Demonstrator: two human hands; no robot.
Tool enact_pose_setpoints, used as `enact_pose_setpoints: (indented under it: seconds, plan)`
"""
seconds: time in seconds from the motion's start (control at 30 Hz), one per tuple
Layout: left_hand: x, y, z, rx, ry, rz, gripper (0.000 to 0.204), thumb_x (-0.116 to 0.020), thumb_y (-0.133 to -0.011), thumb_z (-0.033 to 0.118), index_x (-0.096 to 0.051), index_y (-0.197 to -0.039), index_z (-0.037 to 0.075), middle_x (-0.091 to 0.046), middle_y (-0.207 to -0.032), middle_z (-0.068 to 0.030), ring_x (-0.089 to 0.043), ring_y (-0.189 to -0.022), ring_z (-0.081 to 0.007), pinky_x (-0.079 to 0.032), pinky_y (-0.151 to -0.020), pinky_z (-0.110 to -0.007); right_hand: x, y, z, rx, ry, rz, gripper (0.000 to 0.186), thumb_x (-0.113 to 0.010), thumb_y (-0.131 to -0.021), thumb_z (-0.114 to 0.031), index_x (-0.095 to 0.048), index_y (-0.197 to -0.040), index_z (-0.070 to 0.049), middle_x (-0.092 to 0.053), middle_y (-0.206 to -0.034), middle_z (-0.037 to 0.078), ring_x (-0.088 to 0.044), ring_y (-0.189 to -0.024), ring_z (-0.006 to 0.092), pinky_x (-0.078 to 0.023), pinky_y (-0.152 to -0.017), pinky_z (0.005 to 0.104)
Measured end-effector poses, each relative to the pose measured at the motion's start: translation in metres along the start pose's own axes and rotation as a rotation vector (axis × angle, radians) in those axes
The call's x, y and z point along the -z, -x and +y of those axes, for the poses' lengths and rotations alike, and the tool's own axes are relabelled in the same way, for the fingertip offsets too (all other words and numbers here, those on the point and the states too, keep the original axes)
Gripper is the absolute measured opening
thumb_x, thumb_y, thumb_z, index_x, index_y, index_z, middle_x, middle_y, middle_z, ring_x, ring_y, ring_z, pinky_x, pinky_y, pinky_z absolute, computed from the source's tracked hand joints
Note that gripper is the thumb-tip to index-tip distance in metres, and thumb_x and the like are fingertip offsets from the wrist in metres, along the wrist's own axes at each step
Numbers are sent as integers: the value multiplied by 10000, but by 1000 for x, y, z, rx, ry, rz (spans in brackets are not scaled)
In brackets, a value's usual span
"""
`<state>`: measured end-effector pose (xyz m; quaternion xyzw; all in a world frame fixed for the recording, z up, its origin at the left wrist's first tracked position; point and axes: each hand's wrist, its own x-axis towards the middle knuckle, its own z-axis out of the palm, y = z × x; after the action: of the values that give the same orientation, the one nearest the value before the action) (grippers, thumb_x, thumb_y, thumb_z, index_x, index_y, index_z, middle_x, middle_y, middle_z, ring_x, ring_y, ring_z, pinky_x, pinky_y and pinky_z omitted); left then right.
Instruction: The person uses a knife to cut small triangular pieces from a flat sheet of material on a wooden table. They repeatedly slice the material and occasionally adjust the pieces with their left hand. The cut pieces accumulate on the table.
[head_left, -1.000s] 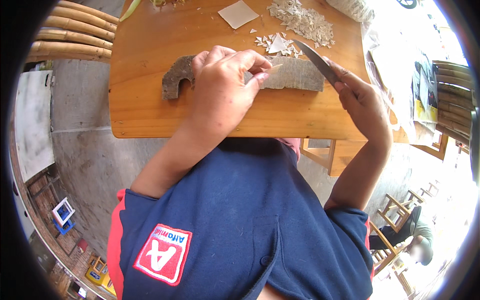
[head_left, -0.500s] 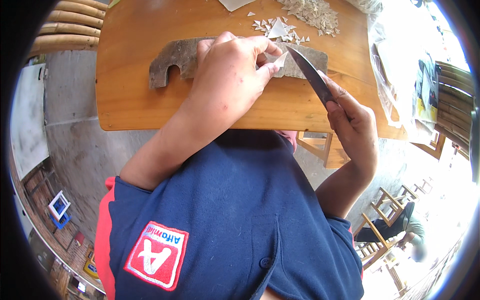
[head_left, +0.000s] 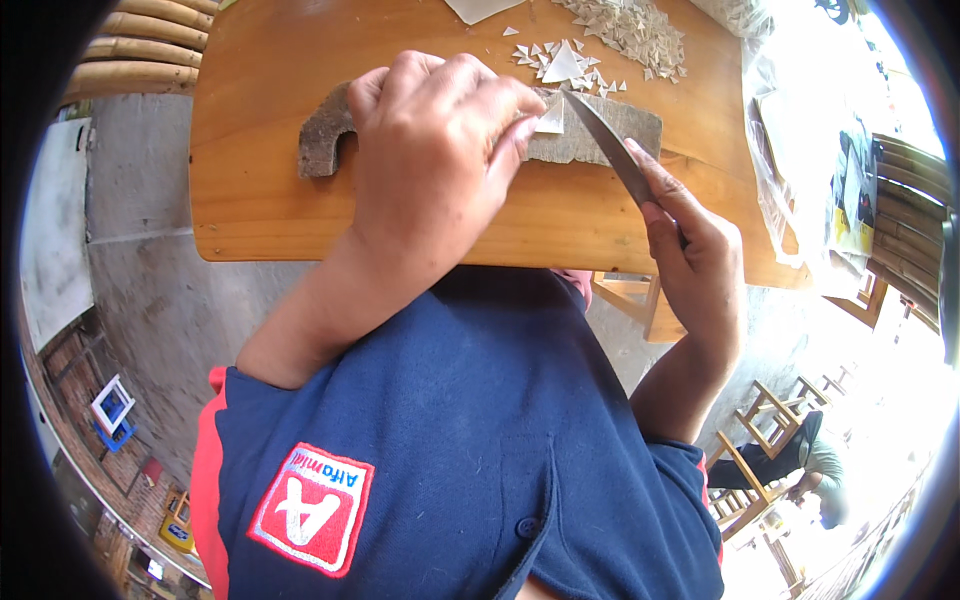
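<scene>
My left hand is closed, thumb and fingers pinching a thin, whitish pointed piece over a worn grey wooden board. In my right hand is a knife, gripped by its handle. The dark blade slants up and left across the board, and its tip lies right beside the whitish piece. Part of the board is hidden behind my left hand; a hooked notch shows at its left end. Just beyond the board lie small whitish triangles with one larger triangle among them.
A bigger heap of whitish chips lies farther back on the wooden table, with a flat pale sheet at the far edge. Clear plastic hangs at the table's right. Wooden stools and a bending person appear at lower right.
The knife tip has moved slightly left and up, to the whitish piece. My left hand has shifted a little left and turned, and the piece now lies lower against the board.
</scene>
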<state>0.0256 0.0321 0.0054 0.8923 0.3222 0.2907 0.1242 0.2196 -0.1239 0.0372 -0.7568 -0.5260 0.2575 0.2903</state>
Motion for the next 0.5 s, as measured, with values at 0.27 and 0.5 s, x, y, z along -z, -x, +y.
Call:
enact_pose_setpoints:
  seconds: [0.27, 0.5]
  plan:
    - [-13, 16, 8, -149, 24, 96, 185, -826, -815, 182, -825, -997, 150, -749, -1105, 72, -611, -1032, -186, -382, -958, -415, -1, -4, -10, 12, 108, -46, 418, -619, -982, 74, -702, -1376, -37, -784, -1197, 133, -672, -828, 153, -557, -828, 303]
    - [-16, 18, 9, -172, 12, 84, 194, -808, -813, 190, -818, -988, 107, -742, -1067, 56, -603, -1006, -193, -375, -950, -442, -12, -3, -5, 87, 70, 30, 578, -621, -923, 52, -689, -1438, -201, -670, -802, 157, -676, -686, 289, -549, -685, 402]
